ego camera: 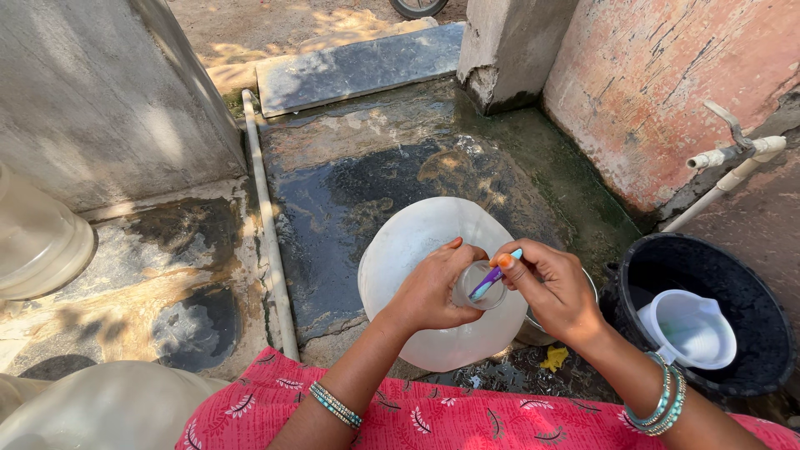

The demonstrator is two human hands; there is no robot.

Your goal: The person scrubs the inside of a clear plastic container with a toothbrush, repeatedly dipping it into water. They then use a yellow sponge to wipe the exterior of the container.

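Observation:
My left hand [433, 287] grips the neck of a large translucent white water jug [417, 242] that lies tilted toward me on the wet ground. Pinched in the fingers of my right hand [557, 287] is a purple and teal toothbrush [493, 277], its end poked into the jug's round mouth [480, 285]. Both wrists wear teal bangles. A metal vessel [533, 333] is partly hidden under my right hand.
A black bucket [750, 283] with a white jug-shaped mug [690, 329] inside stands at right, below a white tap [733, 150] on the pink wall. More translucent containers [37, 242] sit at left. A white pipe [267, 225] crosses the wet concrete floor.

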